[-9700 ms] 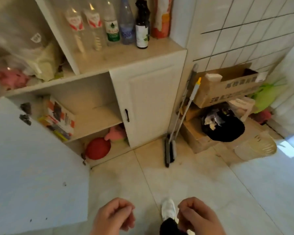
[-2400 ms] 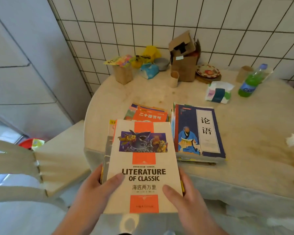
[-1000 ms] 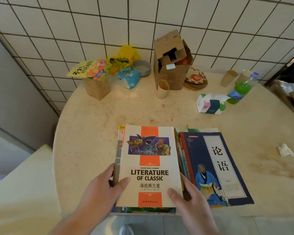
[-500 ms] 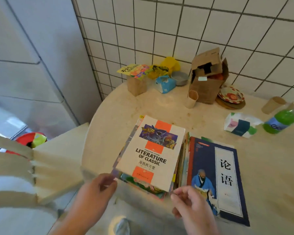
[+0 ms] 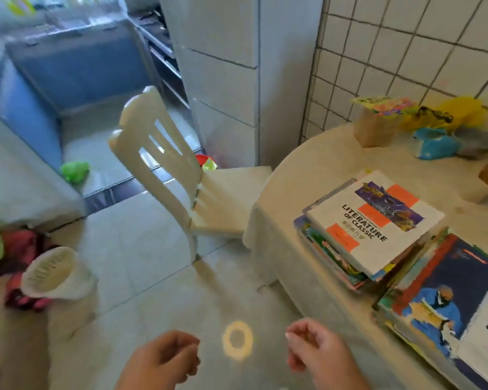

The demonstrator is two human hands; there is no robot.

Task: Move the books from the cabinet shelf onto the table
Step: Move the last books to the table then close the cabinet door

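While the round counter [image 5: 316, 175] fills the right side, two stacks of books lie on it near its edge: the blue-covered stack [image 5: 445, 305] lies nearest, and just beside it the stack topped by the white "Literature of Classic" book [image 5: 375, 220]. Left of the counter stands a pale chair [image 5: 164, 164], its seat touching the rim. Low over the floor, the left hand [image 5: 164, 358] and right hand [image 5: 316, 347] hang loosely curled, each grip holding nothing.

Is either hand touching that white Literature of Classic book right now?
Apart. The head view shows the left hand and right hand empty over the floor, well clear of the book.
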